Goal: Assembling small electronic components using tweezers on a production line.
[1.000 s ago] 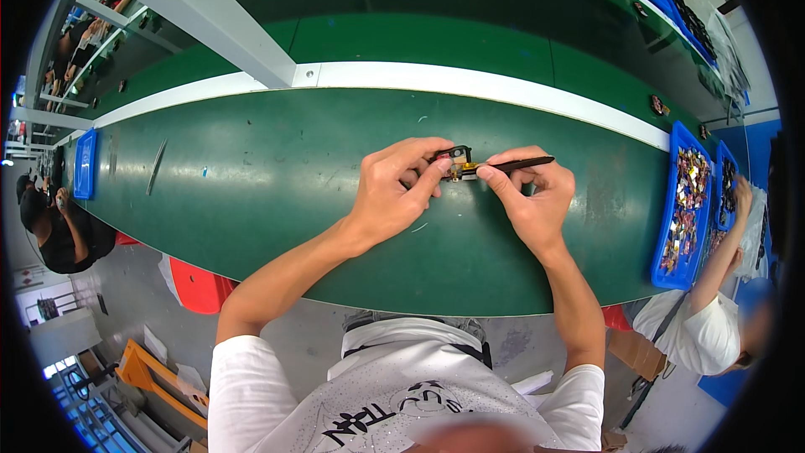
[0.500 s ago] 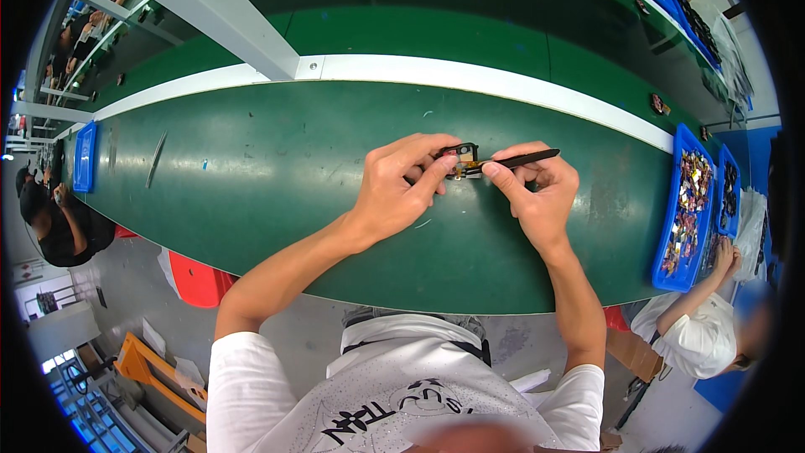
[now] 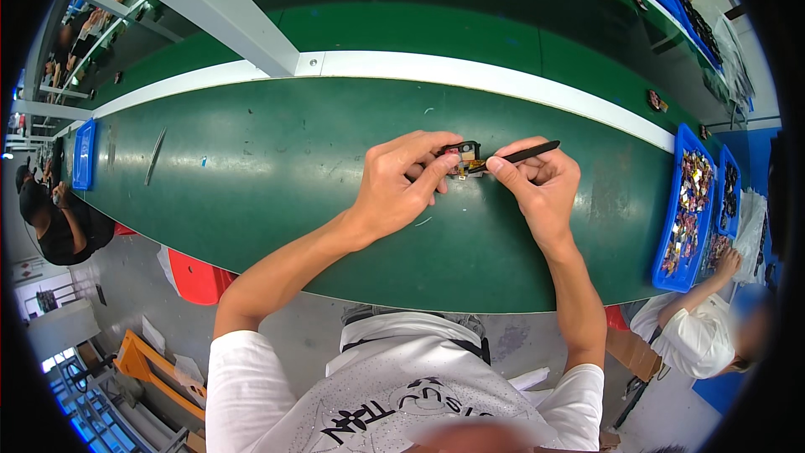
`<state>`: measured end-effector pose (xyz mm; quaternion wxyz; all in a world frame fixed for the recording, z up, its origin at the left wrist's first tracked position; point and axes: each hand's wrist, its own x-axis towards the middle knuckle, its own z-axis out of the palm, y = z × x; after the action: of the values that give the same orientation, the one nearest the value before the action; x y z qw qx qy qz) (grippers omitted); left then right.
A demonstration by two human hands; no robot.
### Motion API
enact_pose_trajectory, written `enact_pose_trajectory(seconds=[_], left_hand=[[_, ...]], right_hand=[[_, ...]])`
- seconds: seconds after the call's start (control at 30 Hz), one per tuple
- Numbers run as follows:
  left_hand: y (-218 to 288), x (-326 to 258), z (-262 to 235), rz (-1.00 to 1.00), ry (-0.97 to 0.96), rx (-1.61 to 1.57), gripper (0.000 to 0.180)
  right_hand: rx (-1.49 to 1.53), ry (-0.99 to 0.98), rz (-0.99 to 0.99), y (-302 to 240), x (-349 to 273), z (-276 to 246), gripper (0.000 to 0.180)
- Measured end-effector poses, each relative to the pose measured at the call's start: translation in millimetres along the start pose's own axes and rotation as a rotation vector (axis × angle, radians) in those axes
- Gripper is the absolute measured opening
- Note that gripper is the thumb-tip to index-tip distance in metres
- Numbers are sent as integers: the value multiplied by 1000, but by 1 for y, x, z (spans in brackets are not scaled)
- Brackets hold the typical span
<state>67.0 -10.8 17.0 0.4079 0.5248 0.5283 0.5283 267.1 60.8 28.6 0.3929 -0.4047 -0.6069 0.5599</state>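
Over the middle of the green workbench, my left hand (image 3: 398, 178) pinches a small electronic module (image 3: 470, 153) with a black frame and amber-coloured flexible parts. Its left side is hidden by my thumb and fingers. My right hand (image 3: 543, 193) is closed around slim black tweezers (image 3: 535, 152), their broad end pointing up to the right. The tips reach the module's right edge; whether they grip any of it is too small to tell.
A thin metal tool (image 3: 155, 156) lies on the bench (image 3: 293, 193) at left, near a blue tray (image 3: 84, 156). At right, a blue bin (image 3: 667, 252) holds many small shiny parts. A white rail (image 3: 470, 81) edges the bench's far side. A co-worker (image 3: 700, 327) sits at right.
My right hand has shifted very slightly, and the tweezers tilt a little more upward at their broad end. The left hand and module stay nearly in place. The co-worker's hand has moved slightly.
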Motion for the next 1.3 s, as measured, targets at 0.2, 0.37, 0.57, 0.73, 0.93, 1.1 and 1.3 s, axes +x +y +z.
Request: enact_pose_trajectory(seconds=[0.2,0.37,0.57,0.73,0.93,1.1,1.3], left_hand=[[0,2,-3,-176,-49,-189,25],[0,4,-5,-217,-77,-235,27],[0,6,-5,-231,-112,-219,27],[1,7,-5,-241,-109,-229,25],[0,6,-5,-248,-95,-270,25],[0,6,-6,-252,-105,-283,26],[-1,5,-3,-224,-73,-273,27]], right_hand=[[59,5,79,-7,-1,2,10],[7,13,-21,0,-3,1,12],[-46,26,-152,2,-5,4,14],[-89,34,-202,4,-5,5,12],[-193,58,-350,5,-8,6,10],[-191,70,-375,6,-8,7,11],[-190,77,-340,7,-8,6,12]])
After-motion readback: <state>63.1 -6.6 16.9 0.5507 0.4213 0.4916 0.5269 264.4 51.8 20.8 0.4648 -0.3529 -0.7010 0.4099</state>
